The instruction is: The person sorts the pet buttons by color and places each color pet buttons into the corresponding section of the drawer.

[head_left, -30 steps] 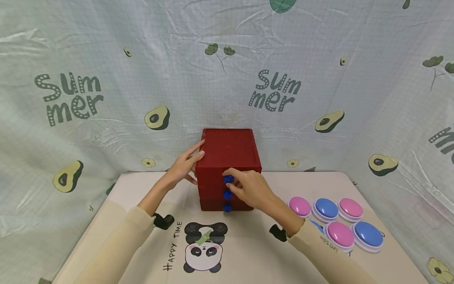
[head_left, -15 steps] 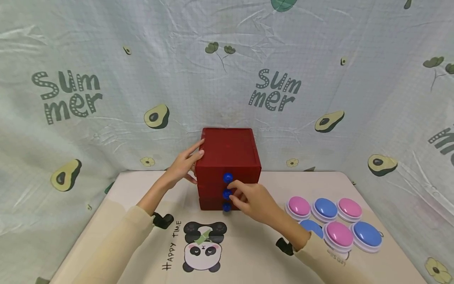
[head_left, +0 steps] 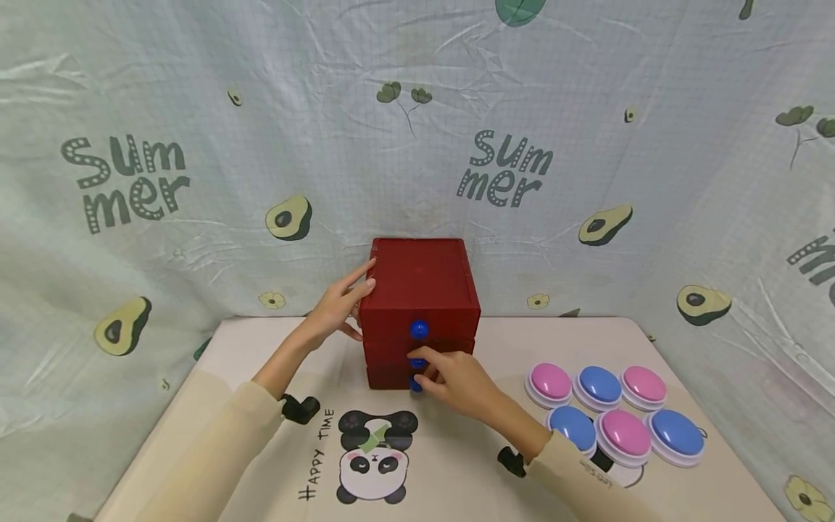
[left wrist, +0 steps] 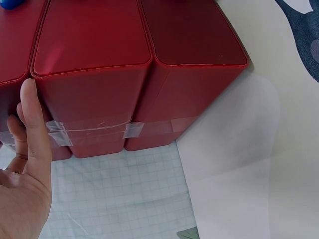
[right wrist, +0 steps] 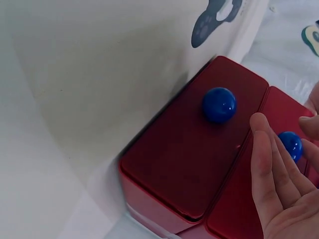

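A red three-drawer cabinet (head_left: pixel 420 272) stands at the centre of the head view, near the avocado-print cloth (head_left: pixel 391 167) that rises behind the table's far edge. Pale tabletop (head_left: pixel 509 344) shows on both sides of it, with more stretching toward the bottom of the frame.

The left hand (head_left: pixel 335 308) rests against the cabinet's left side and top edge, fingers spread and mostly straight. The right hand (head_left: pixel 459 380) pinches the middle blue knob (right wrist: pixel 290 146), its thumb partly covering the lower blue knob (right wrist: pixel 219 105) in the head view; the upper blue knob (head_left: pixel 419 330) is untouched.

Six pink and blue dome buttons (head_left: pixel 625 431) fill the lower right, the right sleeve (head_left: pixel 574 471) passing close by. A panda print (head_left: pixel 374 464) lies at lower centre.
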### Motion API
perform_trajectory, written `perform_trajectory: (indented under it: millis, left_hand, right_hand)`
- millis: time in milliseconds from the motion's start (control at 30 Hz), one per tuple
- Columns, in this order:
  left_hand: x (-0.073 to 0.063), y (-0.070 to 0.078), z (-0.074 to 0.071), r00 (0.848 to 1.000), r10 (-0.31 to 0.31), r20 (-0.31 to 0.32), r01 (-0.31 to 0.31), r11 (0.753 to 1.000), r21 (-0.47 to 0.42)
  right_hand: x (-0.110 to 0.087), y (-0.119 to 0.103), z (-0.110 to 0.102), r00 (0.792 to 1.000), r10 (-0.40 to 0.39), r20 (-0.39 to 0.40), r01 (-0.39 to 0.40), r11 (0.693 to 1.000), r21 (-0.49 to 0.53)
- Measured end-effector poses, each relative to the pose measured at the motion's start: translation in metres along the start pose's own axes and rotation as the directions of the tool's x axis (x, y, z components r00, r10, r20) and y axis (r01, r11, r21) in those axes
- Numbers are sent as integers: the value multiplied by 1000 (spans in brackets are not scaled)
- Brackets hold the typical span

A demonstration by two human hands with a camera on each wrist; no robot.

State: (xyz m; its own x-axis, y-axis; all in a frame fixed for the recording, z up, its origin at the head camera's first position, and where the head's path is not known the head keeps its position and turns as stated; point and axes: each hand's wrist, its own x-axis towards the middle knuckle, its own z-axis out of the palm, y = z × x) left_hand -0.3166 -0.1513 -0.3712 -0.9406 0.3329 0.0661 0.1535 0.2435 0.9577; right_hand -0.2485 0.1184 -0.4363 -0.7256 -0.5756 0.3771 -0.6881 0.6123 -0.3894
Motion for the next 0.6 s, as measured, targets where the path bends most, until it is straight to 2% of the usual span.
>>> perform_trajectory:
  millis: [600]
  left_hand:
    - [0, -1, 0, 1000, -3, 3, 3, 1000, -5]
  right_hand:
    - [7, 0, 4, 998, 57, -13, -58, 998, -13]
